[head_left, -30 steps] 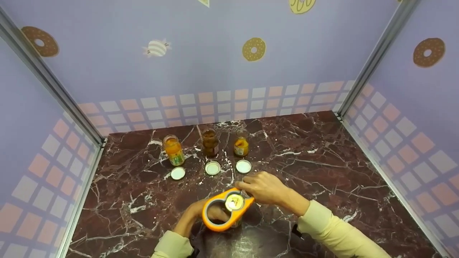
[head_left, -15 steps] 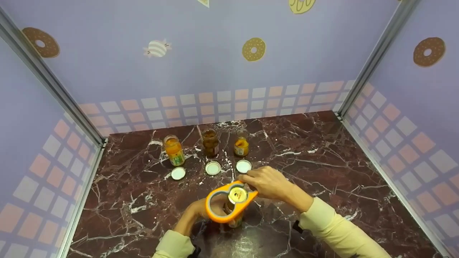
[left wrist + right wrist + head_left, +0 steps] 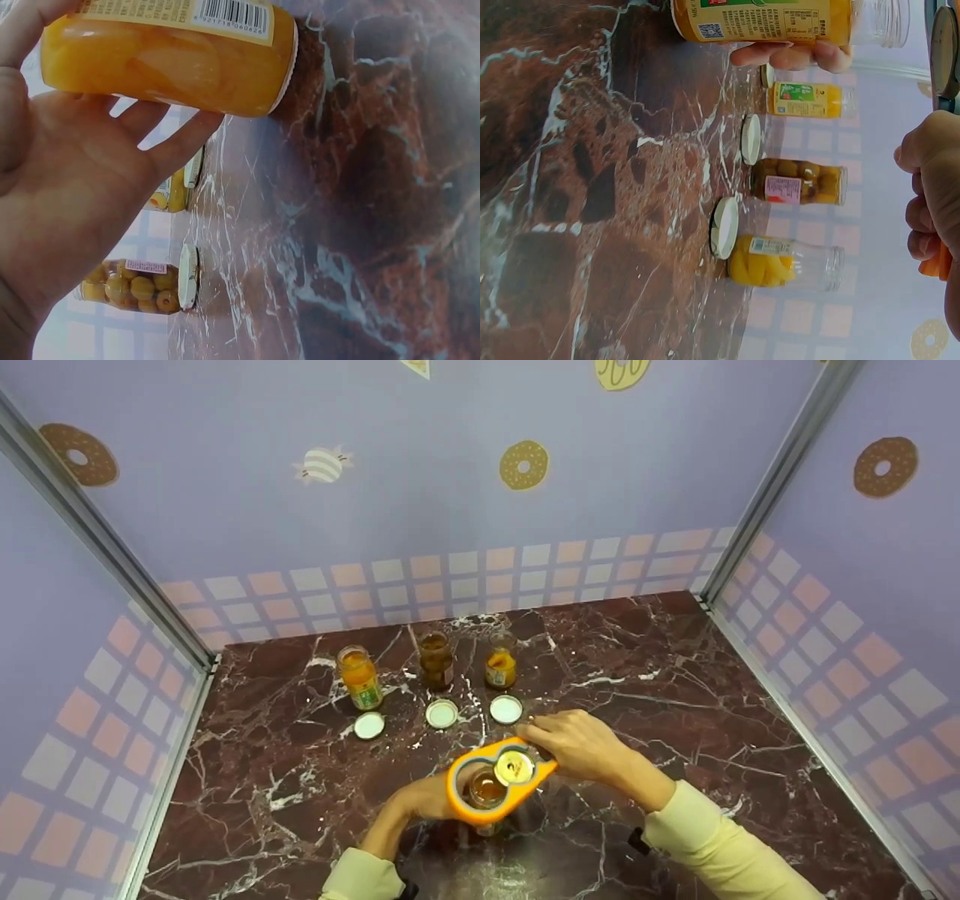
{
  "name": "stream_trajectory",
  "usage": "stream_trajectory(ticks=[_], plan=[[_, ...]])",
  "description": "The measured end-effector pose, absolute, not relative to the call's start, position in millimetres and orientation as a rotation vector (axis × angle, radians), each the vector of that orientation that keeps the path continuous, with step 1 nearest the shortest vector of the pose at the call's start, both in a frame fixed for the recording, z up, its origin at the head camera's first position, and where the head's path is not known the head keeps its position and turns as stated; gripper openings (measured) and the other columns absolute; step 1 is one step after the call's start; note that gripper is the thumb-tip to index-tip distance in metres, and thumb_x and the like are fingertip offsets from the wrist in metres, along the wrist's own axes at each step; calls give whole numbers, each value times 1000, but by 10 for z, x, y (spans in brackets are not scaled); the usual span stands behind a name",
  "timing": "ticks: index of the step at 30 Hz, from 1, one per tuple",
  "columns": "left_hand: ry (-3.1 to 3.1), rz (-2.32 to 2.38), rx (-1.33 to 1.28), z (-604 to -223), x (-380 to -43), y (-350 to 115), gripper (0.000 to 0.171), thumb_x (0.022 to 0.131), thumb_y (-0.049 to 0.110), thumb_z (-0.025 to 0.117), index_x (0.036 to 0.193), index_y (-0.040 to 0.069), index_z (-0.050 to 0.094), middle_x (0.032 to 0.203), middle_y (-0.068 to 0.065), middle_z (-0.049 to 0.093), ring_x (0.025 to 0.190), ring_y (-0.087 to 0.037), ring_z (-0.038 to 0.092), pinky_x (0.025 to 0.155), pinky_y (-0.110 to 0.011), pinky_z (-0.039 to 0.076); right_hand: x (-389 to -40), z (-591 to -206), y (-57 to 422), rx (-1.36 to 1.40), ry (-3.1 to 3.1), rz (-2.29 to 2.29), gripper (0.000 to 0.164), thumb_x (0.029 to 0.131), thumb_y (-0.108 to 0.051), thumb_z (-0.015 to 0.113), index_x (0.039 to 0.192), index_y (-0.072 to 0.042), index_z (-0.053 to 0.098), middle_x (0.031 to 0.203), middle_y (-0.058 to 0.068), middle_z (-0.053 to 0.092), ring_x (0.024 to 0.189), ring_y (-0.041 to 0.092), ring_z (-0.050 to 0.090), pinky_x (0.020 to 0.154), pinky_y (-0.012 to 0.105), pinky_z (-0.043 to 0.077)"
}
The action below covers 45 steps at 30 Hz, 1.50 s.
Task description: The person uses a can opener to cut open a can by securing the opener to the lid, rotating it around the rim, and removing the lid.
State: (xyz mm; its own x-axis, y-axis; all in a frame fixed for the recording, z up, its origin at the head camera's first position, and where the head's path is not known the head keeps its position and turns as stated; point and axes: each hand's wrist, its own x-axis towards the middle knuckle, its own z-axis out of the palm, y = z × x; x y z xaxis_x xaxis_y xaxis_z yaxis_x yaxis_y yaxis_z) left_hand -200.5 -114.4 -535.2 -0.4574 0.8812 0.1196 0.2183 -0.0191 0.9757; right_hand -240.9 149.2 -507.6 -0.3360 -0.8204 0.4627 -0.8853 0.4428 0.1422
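Observation:
My left hand [image 3: 429, 796] grips an upright glass jar [image 3: 172, 64] of orange fruit, its fingers around the side and its base on the tabletop. The jar's clear neck is uncapped in the right wrist view. Above it, my right hand [image 3: 583, 744] holds an orange jar opener [image 3: 453, 795] with two grey-lined rings. A gold lid [image 3: 514, 768] sits in the opener's smaller ring, apart from the jar. Through the larger ring the jar's mouth shows in the head view. The opener is mostly cut off in the right wrist view.
Behind stand three uncapped jars: orange fruit [image 3: 360, 681], brownish olive-like fruit [image 3: 436, 661] and yellow fruit [image 3: 501, 666]. A lid lies before each, white inside up: left lid [image 3: 369, 726], middle lid [image 3: 442, 714], right lid [image 3: 506, 709]. Patterned panels enclose the dark marbled table [image 3: 660, 682].
My right hand has lifted the opener and shifted it right, with the lid in its small ring coming off the jar. The jar's open mouth now shows. My left hand keeps its grip.

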Motion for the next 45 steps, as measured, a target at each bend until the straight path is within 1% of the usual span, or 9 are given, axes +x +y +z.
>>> stream_trajectory(ticks=[3,6,12,18,22,28,34,38,45], plan=[[1715,1530,1152,-5350,-2008,-1100,66,81,17,72,138,17,40,126,-5,54,107,-25,55,95,-40,42,-2378,-5073,1586,1408,-2257,175,55,75,-55,67,116,-19,56,72,-6,47,52,12,44,46,31,42],[1773,1520,1152,-5360,-2017,-1062,76,78,16,75,142,21,33,129,-2,52,109,-24,54,97,-37,42,-2352,-5068,1680,1377,-2265,188,41,78,-41,68,111,-19,57,70,-7,44,51,11,42,45,31,41],[1894,1496,1079,-5521,-2097,-1012,79,74,8,76,140,25,36,123,0,56,100,-22,60,94,-38,44,-2320,-5063,1869,1331,-2305,175,44,71,-29,73,110,-17,57,71,-6,44,52,12,43,47,32,43],[2128,1422,1042,-5624,-2191,-919,72,71,30,81,133,30,44,118,5,53,101,-16,56,93,-35,43,-2292,-5039,2024,1279,-2350,148,56,64,-31,78,113,-18,56,77,-4,50,57,16,51,51,35,47],[2327,1354,1082,-5643,-2246,-840,64,69,42,79,125,26,52,111,4,52,100,-13,49,92,-33,42,-2282,-5021,2096,1254,-2364,144,59,63,-32,79,114,-17,56,78,-4,51,59,16,52,52,36,47],[2404,1381,1246,-5646,-2384,-622,48,79,32,72,124,22,57,109,6,57,98,-9,51,88,-29,44,-2277,-4982,2172,1224,-2382,138,56,66,-28,77,117,-17,56,79,-3,53,60,16,53,54,36,48],[2420,1410,1302,-5620,-2552,-386,55,80,32,72,131,22,53,120,9,56,106,-10,51,91,-33,42,-2276,-4971,2236,1193,-2387,142,52,66,-20,76,115,-17,58,76,-4,51,57,16,51,53,36,46],[2482,1473,1215,-5648,-2658,-281,53,75,38,74,122,18,59,112,6,58,98,-12,51,83,-34,43,-2280,-4968,2281,1178,-2403,152,50,68,-24,75,114,-19,57,75,-6,50,55,14,47,51,35,44],[2659,1382,1131,-5703,-2897,-96,53,74,33,73,121,12,58,107,-3,56,99,-16,50,87,-34,42,-2295,-4960,2359,1159,-2408,151,48,71,-29,76,114,-18,58,77,-5,52,57,14,50,52,34,46]])
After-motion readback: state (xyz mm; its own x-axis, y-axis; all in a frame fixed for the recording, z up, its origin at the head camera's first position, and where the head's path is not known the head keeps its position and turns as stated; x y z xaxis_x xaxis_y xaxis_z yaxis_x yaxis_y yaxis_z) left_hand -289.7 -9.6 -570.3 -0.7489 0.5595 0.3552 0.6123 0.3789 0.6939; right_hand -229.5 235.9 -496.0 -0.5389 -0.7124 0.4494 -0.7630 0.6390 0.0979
